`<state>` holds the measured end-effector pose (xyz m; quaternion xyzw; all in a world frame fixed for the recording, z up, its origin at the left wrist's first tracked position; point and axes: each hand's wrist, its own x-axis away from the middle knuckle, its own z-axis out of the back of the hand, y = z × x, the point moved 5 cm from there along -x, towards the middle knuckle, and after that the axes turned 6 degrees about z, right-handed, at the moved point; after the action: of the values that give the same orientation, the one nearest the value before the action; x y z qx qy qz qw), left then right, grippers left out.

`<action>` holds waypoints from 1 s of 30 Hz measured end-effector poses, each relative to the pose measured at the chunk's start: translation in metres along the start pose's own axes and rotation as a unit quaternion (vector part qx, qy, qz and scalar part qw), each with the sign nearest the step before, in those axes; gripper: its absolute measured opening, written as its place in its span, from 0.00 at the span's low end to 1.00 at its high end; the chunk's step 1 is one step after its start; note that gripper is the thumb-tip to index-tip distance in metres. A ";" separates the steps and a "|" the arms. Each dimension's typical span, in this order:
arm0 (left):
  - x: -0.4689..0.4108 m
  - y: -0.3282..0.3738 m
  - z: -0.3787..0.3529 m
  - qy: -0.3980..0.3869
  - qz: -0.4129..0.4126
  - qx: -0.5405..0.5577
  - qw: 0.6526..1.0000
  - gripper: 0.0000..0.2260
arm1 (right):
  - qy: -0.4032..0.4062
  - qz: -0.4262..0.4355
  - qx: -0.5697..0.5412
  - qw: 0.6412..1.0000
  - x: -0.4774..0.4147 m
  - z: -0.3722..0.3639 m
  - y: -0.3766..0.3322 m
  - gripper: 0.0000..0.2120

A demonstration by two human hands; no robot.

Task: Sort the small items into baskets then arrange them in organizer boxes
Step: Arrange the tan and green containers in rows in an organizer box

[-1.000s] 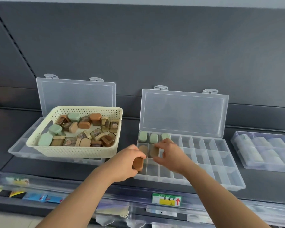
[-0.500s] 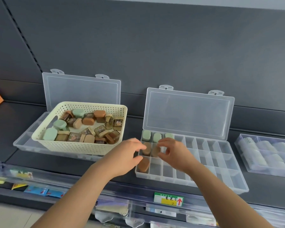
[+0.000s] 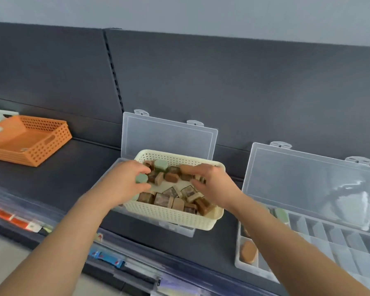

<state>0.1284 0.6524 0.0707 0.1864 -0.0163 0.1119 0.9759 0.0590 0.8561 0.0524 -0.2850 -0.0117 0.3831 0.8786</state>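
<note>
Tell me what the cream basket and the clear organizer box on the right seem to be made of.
Cream basket: likely rigid moulded plastic, matte, with regular holes through its walls. Organizer box: clear hard plastic, glossy; the see-through lid shows glare.

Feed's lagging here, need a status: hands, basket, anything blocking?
Left hand pinching a green piece in the cream basket. Right hand over the brown pieces, grip unclear. Organizer box open at right, mostly unfilled. Nothing blocking.
</note>
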 end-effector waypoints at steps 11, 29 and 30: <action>-0.021 -0.039 -0.014 -0.098 -0.016 -0.072 0.993 0.18 | -0.098 -0.075 0.095 0.988 -0.106 -0.079 -0.002 0.17; -0.034 -0.037 -0.014 -0.137 -0.053 -0.062 0.987 0.14 | -0.007 -0.096 0.016 0.995 -0.105 -0.071 0.006 0.17; -0.035 -0.036 -0.013 -0.135 -0.049 -0.053 0.988 0.12 | 0.006 -0.095 0.004 0.995 -0.103 -0.065 0.007 0.17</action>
<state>0.1027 0.6172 0.0433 0.1482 -0.1450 0.0364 0.9776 -0.0026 0.7577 0.0148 -0.2812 -0.0313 0.2966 0.9121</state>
